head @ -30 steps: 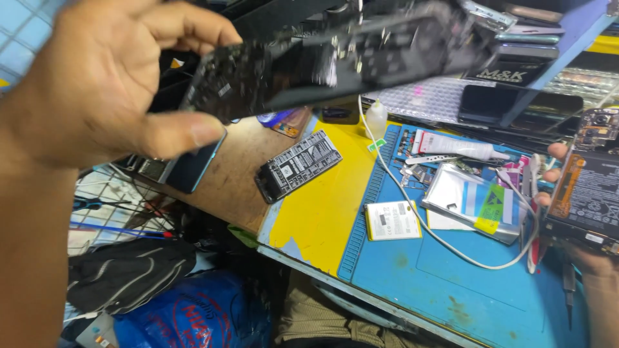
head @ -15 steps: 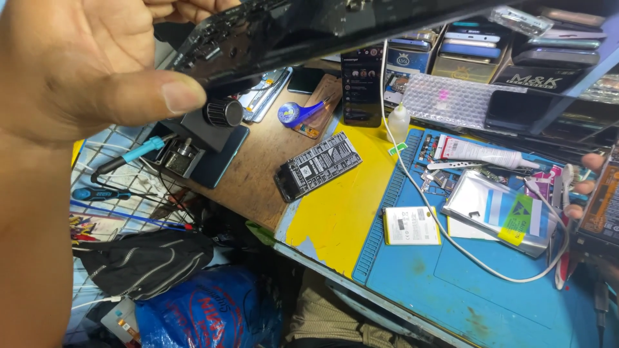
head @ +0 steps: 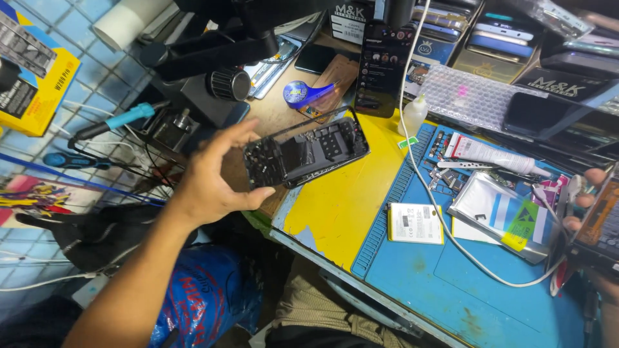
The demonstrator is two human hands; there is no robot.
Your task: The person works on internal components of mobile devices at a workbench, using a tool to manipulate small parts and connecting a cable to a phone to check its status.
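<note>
My left hand point(head: 209, 183) reaches over the table's left edge and grips the left end of an opened black phone housing point(head: 313, 149) between thumb and fingers. The housing lies tilted on the wooden board and the yellow patch point(head: 342, 206) of the table, inner parts facing up, with a thin frame edge lifted along its top. At the far right edge my right hand point(head: 580, 216) holds another opened phone point(head: 603, 229) with orange-brown insides; only its fingertips show.
On the blue work mat point(head: 464, 290) lie a white battery point(head: 416, 223), a silver pouch point(head: 496, 216), a white tube point(head: 493, 156) and a long white cable point(head: 445, 232). A black microscope arm point(head: 213, 51) hangs at upper left. Boxes and bubble wrap point(head: 477, 96) fill the back.
My left hand, earlier raised close to the camera with a dark phone part, has dropped to the table. It now grips the black housing lying there.
</note>
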